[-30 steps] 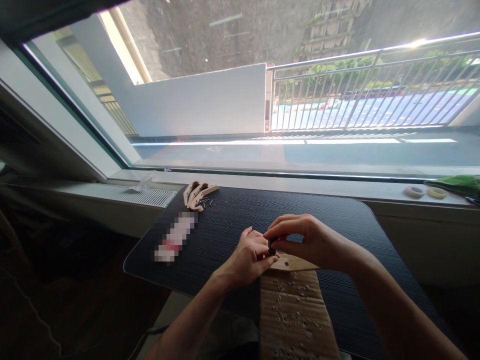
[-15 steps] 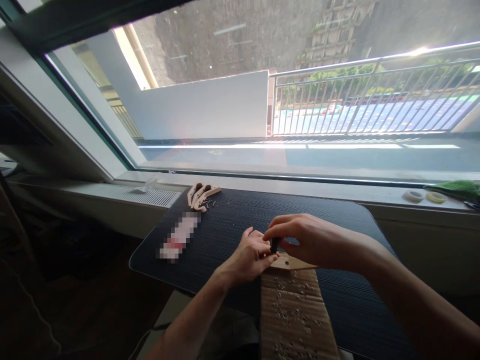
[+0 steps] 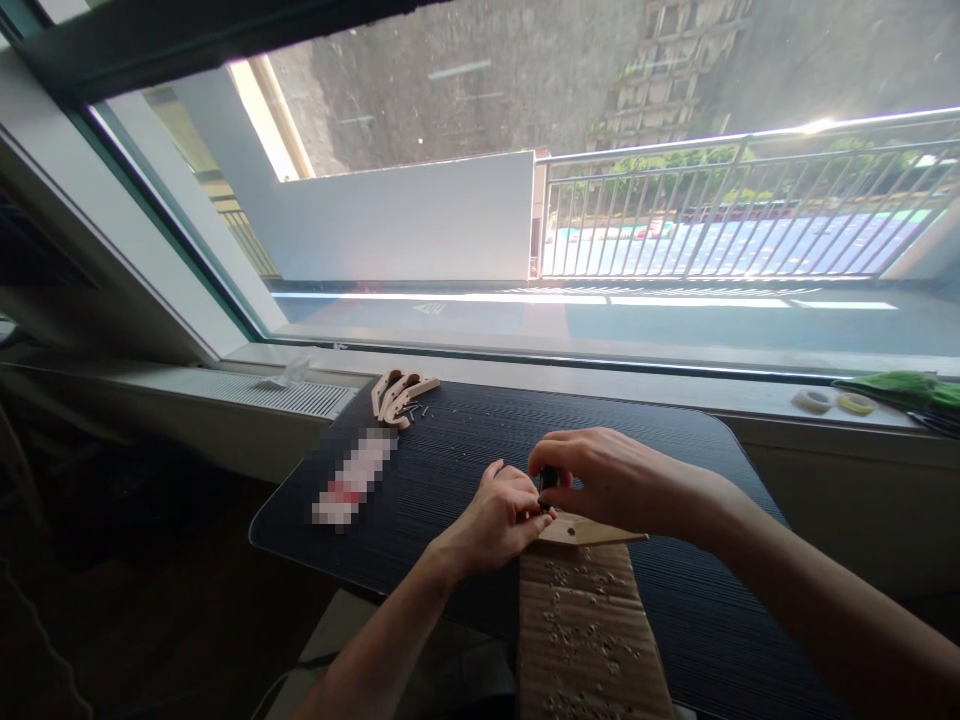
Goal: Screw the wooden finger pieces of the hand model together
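My left hand (image 3: 501,515) is curled closed at the tip of a flat wooden piece (image 3: 592,532) and pinches something tiny that I cannot make out. My right hand (image 3: 611,478) is closed round a small dark tool (image 3: 548,480), held upright just above the wooden piece's pointed end. The wooden piece lies on the far end of a strip of brown cardboard (image 3: 589,640) strewn with wood chips. Both hands touch each other over the dark ribbed table (image 3: 450,450).
Several curved wooden pieces (image 3: 397,393) with small dark screws beside them lie at the table's far left corner. A blurred white and red packet (image 3: 352,478) lies on the left. Two tape rolls (image 3: 832,402) and something green (image 3: 911,385) sit on the window sill.
The hands have stayed together over the wooden piece with only slight finger movement. The view has shifted a little.
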A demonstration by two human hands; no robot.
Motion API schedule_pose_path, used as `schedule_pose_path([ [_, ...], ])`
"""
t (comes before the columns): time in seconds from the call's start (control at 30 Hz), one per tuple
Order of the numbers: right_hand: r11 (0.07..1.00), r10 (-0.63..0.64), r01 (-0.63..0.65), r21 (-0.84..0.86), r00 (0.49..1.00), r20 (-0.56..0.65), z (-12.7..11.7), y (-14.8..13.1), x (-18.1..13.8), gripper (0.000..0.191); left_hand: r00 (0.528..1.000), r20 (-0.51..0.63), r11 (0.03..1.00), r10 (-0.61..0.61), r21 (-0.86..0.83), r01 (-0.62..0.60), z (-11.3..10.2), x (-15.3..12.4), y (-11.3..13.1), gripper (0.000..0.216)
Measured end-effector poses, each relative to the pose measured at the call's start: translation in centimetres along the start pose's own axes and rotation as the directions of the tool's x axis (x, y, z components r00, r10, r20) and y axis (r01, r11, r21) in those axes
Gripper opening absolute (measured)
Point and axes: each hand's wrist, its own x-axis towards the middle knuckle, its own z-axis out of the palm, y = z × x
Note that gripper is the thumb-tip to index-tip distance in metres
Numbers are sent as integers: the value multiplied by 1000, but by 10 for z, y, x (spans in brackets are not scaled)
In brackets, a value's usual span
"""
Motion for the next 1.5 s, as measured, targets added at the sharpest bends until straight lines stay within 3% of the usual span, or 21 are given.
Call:
schedule_pose_path([
  [0.17, 994, -112, 110, 26, 989, 96, -10, -9, 1, 17, 1000, 5, 1000, 26, 16, -26, 1, 0, -3, 19],
  [0.5, 994, -106, 106, 31, 994, -15, 2, 9, 8, 14, 1000, -6, 1000, 23, 4, -23, 0, 2, -2, 16],
  [0.83, 996, -81, 85, -20, 989, 126, -16, -2, 1, 17, 999, 24, 999, 31, 13, -31, 1, 3, -2, 16],
  [1.03, 993, -115, 113, 25, 990, 79, -9, 3, 5, 13, 999, 7, 999, 34, 19, -34, 2, 3, -2, 16],
  [1.2, 986, -33, 47, -163, 996, 86, -7, -1, 9, 14, 999, 17, 999, 46, 26, -47, 1, 3, -2, 15],
  [1.37, 893, 17, 132, -430, 945, 325, -4, -25, 21, 7, 999, 27, 999, 35, -14, -34, -2, 1, -1, 14],
  [1.5, 803, 28, 226, -551, 909, 415, 6, -33, 38, 12, 999, -21, 987, -49, -152, 45, -4, -3, -6, 10],
])
